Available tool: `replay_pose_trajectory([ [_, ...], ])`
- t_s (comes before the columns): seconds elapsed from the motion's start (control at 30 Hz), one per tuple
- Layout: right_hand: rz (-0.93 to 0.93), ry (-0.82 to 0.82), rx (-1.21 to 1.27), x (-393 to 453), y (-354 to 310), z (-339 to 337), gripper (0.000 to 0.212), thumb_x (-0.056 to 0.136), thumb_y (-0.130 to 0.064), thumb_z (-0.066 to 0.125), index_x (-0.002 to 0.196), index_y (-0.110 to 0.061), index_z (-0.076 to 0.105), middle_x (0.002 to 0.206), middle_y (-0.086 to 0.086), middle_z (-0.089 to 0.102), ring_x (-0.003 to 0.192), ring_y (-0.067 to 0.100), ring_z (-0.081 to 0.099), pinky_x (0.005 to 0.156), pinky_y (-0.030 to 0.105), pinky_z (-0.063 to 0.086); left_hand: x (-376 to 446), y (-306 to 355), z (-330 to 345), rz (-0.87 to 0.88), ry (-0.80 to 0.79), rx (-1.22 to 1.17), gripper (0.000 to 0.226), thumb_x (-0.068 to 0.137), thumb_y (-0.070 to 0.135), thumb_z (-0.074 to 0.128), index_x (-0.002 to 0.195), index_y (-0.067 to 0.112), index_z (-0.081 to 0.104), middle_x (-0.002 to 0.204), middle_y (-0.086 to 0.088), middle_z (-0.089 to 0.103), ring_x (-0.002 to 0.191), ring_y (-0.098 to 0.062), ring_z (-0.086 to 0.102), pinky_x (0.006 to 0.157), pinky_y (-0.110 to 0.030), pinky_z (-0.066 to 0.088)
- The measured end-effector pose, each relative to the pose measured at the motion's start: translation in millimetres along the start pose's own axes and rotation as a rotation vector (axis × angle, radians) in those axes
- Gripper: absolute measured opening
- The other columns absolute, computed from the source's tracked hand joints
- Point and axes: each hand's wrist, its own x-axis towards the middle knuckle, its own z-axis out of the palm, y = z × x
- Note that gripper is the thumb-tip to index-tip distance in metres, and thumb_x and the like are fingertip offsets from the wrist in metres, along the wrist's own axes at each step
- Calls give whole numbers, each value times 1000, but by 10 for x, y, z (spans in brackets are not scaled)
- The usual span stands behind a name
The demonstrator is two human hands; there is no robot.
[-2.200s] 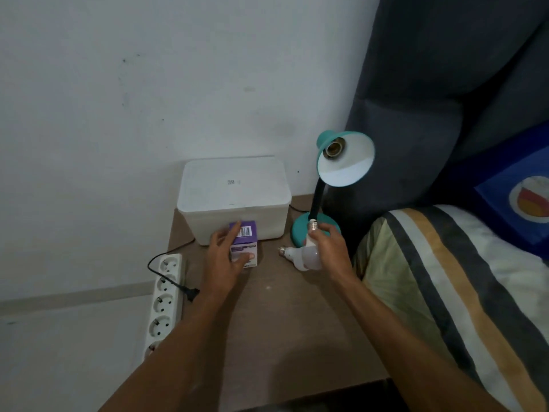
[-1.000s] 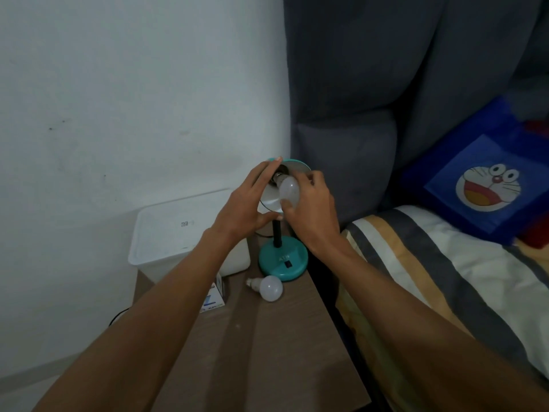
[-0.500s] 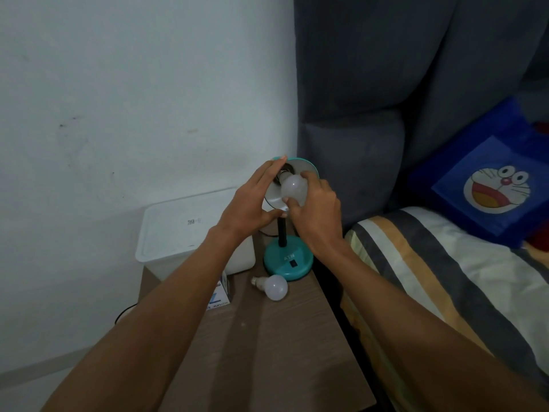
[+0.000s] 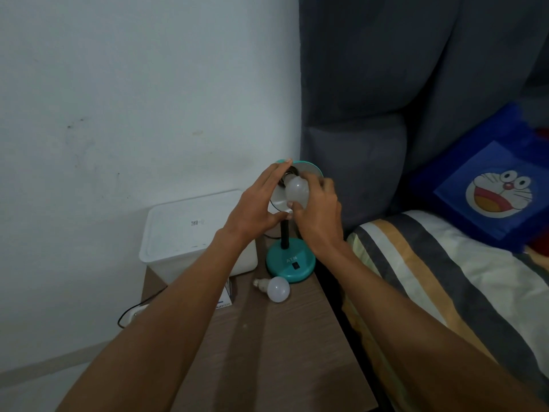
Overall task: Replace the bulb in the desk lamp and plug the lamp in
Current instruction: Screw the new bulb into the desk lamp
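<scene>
beside a wooden nightstand [image 4: 282, 346], the right hand [image 4: 319, 215] pinches the light, fragile bulb [image 4: 297, 190] by its dome; the left hand [image 4: 257, 209] cups the lamp shade [image 4: 312, 168].

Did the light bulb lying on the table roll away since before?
No. The loose bulb lies just in front of the lamp base, the same spot beside it as before. Only the camera's view shifted.
</scene>
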Motion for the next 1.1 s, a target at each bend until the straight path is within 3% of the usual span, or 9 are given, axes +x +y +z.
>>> replay_pose_trajectory([
  [0.1,10,21,-8,25,-27,-12,58,87,-26,75,138,-23,49,128,12,53,109,33,60,85,37,50,-8,-11,-5,-3,-1,4,100,82,24,88,161,17,28,164,-2,37,148,-7,35,118,-10,27],
  [0.33,-39,8,-58,18,-38,22,55,90,-21,71,140,-23,48,133,14,51,110,34,60,87,38,50,-11,-16,3,-12,-3,-2,102,80,22,89,162,19,28,164,-1,37,149,-12,38,117,-10,29],
  [0.43,-49,3,-66,45,-52,30,56,90,-18,71,142,-22,49,134,13,54,111,33,62,90,40,51,-9,-6,1,-15,6,-8,101,80,22,89,161,16,29,164,-3,38,147,-7,36,116,-8,27],
  [0.63,-114,-6,-153,17,-3,73,56,90,-13,68,142,-25,52,142,14,46,112,36,57,89,41,52,-14,4,-9,-27,6,-31,101,80,24,89,161,16,29,165,-1,37,151,-13,37,119,-13,29],
  [0.77,-92,-19,-110,23,8,71,54,86,-8,70,135,-26,59,146,15,38,123,35,46,95,39,47,0,-3,-2,-33,-3,-33,101,81,23,88,162,18,28,165,-1,37,151,-14,38,120,-18,32],
  [0.93,-138,17,-145,25,28,38,51,89,-15,69,136,-28,57,137,15,46,120,35,50,90,46,54,0,0,-6,-38,-4,-31,102,80,23,89,162,19,28,165,0,36,151,-15,37,121,-19,32],
  [1.1,-78,71,-59,33,4,11,47,92,-31,67,137,-24,55,124,14,57,106,31,61,85,42,54,5,6,3,-20,5,-25,101,80,21,90,161,17,29,164,-2,38,151,-16,39,121,-20,33],
])
